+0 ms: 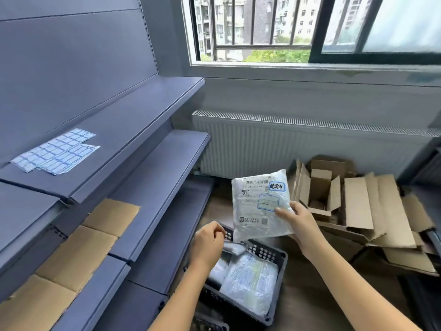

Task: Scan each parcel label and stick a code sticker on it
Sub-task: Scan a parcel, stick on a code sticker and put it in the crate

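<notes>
Left of the basket point(281, 258) rise the shelves point(148, 144), and we read them as the work surface. The sticker sheets point(56, 154) lie flat on a shelf up and left of the basket, within reach for peeling. Right of the basket, flattened cardboard point(372, 206) is heaped on the floor, out of the way. The basket itself sits on the floor and holds more parcels point(250, 280), so we take it for the stock to be worked through.

Just above its far rim the right hand point(301, 226) grips one parcel point(260, 206) by its right edge, thumb on the front. It tilts the label face toward us, we judge so the print can be read or scanned. That face already bears two blue-edged stickers point(268, 203), so this parcel seems nearly done.

The left hand point(210, 242) hovers over the basket's left rim with fingers curled; whether it pinches anything we cannot tell.
</notes>
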The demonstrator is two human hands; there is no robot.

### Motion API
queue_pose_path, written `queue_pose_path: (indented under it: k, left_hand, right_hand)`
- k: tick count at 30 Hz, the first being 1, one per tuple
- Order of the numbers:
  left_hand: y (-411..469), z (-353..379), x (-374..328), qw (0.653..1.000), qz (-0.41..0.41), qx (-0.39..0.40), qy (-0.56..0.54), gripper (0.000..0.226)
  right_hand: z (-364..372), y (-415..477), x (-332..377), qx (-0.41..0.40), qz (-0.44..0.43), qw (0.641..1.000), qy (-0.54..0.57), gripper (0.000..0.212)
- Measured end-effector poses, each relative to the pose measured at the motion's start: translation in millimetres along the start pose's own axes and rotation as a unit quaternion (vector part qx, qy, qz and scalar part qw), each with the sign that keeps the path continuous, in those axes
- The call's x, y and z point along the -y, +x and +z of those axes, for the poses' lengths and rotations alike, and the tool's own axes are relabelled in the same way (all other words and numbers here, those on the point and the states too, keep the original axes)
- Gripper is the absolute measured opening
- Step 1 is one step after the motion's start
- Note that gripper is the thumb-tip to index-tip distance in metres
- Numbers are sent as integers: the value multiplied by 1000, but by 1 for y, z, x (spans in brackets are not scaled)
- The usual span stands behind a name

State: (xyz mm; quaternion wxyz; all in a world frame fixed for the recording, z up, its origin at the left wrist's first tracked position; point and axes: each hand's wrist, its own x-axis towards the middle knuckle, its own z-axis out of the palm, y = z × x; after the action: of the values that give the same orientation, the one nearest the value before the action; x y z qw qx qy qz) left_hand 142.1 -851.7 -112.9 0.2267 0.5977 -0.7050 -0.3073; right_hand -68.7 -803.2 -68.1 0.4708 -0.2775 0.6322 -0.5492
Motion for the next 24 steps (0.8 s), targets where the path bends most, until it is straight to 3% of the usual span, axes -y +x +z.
queue_pose_path:
  k: [13,19,24]
  left_hand:
    - [79,-2,27,987,-132,-57,67,22]
    - [79,26,21,951,-253,-176,20,25]
    - [73,65,-8,914,-368,-163,-50,27]
  right_hand:
    - [65,138,-1,147,35,986,-76,28]
    - [76,193,1,284,31,946,-151,20]
    - [71,226,-2,373,41,906,-195,21]
